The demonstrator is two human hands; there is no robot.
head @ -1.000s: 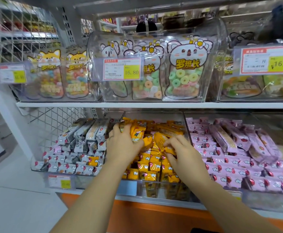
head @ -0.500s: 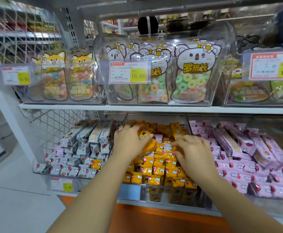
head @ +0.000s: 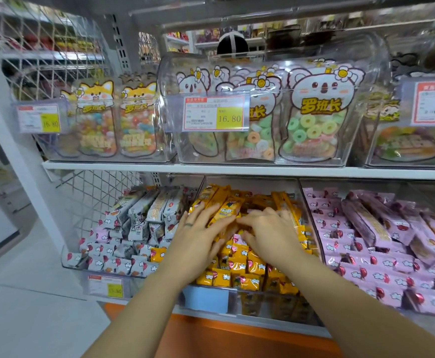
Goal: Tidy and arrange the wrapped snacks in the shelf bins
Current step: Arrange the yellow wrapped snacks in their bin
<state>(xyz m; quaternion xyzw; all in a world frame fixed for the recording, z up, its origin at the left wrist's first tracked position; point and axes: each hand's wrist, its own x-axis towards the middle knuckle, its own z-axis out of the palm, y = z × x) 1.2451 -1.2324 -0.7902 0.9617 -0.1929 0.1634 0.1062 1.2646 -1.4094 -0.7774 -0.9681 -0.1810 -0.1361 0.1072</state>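
The left hand (head: pixel 198 239), no longer curled round a packet at the back of the middle bin (head: pixel 263 303), now lies with fingers straightened across the yellow snacks (head: pixel 239 264), its fingertips against a long yellow bar (head: pixel 228 209). The right hand (head: pixel 268 233) sits further left than before, off the pile's right side. Its blurred fingertips now almost meet those of the left hand.

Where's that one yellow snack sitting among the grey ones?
In the head view, the stray yellow snack lies in the left bin among the grey-wrapped snacks, just left of the person's left hand.
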